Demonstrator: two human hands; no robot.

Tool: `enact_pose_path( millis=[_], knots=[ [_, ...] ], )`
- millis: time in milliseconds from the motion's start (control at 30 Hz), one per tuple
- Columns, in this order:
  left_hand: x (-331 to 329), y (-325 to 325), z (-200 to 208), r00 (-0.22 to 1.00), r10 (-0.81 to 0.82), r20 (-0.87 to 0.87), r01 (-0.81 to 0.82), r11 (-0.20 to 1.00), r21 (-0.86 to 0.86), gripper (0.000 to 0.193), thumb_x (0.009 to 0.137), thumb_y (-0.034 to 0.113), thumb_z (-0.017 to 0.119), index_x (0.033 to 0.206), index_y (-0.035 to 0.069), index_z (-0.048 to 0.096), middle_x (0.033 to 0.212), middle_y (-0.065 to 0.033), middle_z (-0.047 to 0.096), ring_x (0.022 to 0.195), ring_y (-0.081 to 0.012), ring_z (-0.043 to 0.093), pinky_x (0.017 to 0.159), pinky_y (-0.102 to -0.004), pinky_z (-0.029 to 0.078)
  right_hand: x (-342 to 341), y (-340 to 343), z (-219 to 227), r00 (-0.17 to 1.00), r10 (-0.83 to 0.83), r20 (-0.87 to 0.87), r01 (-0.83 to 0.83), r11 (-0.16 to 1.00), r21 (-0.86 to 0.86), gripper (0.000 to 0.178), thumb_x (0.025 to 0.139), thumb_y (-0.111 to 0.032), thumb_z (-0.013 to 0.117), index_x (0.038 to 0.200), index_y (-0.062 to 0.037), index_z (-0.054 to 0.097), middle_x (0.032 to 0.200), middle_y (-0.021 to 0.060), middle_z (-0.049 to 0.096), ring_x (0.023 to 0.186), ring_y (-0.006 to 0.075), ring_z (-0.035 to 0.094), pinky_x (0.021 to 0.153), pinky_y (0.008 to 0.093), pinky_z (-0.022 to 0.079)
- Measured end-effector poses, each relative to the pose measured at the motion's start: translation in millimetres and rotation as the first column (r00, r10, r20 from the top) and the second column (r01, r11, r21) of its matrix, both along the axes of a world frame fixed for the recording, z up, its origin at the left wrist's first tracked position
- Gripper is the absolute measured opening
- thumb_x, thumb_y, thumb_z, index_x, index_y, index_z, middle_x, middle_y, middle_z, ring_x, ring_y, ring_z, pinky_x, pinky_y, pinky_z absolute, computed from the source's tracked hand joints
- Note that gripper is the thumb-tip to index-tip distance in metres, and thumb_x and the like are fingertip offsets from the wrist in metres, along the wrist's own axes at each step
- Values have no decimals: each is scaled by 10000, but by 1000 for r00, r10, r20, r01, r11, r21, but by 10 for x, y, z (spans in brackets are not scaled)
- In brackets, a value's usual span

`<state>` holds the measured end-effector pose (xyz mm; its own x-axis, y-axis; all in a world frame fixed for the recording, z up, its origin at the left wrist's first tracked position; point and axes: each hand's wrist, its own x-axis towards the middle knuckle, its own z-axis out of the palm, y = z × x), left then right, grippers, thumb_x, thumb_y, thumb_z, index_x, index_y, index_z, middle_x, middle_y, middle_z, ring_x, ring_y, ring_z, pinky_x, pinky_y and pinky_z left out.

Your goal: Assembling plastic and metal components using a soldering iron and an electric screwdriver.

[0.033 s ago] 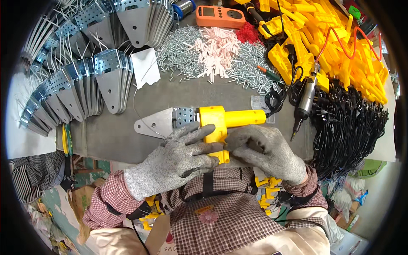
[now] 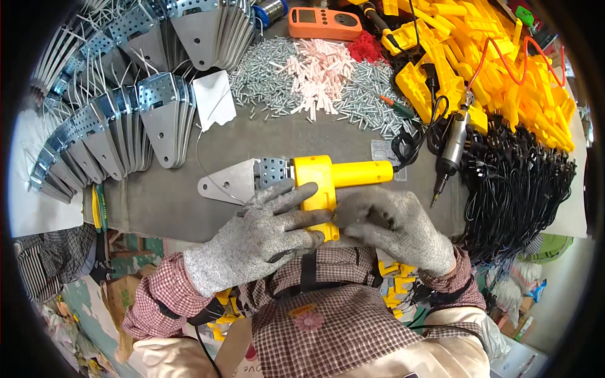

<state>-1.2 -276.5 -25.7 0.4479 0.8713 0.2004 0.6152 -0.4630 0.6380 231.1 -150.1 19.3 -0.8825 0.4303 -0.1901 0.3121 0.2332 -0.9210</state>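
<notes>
A pipe welding iron lies across the bench in front of me, with a yellow plastic housing (image 2: 314, 183), a yellow handle (image 2: 362, 173) pointing right and a flat grey metal heating plate (image 2: 228, 181) pointing left. A perforated metal guard (image 2: 271, 172) joins plate and housing. My left hand (image 2: 261, 236), in a grey glove, grips the housing from the near left, fingers laid over it. By the housing's lower right side, my gloved right hand (image 2: 394, 220) is closed, thumb and fingers curled together. Something tiny glints at its fingertips, too small to name.
Stacked metal heating plates (image 2: 164, 123) fill the left. Behind lie screws (image 2: 265, 72), pale pink sleeves (image 2: 318, 69) and an orange meter (image 2: 324, 24). To the right are an electric screwdriver (image 2: 452, 151), black power cords (image 2: 517, 195) and heaped yellow housings (image 2: 498, 63).
</notes>
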Motion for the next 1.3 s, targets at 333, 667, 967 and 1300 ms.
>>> enact_pose_path(
  millis=[333,667,967,1300],
  knots=[
    [52,-261,-306,949,65,-307,50,935,352,386,889,225,658,1266,142,658,1419,-71,602,1349,-288,536,1166,-466,386,279,-437,-544,978,175,-114,-47,716,696,503,800,-59,671,1301,-62,627,1174,85,677,1089,262,651,949,412,534],
    [-723,1222,-210,709,664,-235,-514,716,472,298,910,102,629,1199,34,653,1113,-185,670,1049,-388,641,944,-428,516,120,21,-87,832,-415,-369,547,724,420,305,881,22,717,1179,-14,665,998,124,693,893,210,694,767,308,565],
    [-700,1524,-57,528,735,-425,-523,676,519,160,924,136,633,1056,77,701,1041,-153,666,1008,-355,639,908,-457,506,473,180,-363,791,-556,-254,606,769,204,275,903,19,671,1175,-17,663,1027,103,715,961,166,694,843,296,556],
    [470,1525,-66,996,82,20,-76,971,-228,209,939,203,657,1072,45,693,1019,-160,701,978,-353,672,902,-420,541,311,147,-640,856,-389,-341,515,703,490,377,829,49,678,1195,-23,622,964,139,631,864,319,632,789,403,521]
  ],
)
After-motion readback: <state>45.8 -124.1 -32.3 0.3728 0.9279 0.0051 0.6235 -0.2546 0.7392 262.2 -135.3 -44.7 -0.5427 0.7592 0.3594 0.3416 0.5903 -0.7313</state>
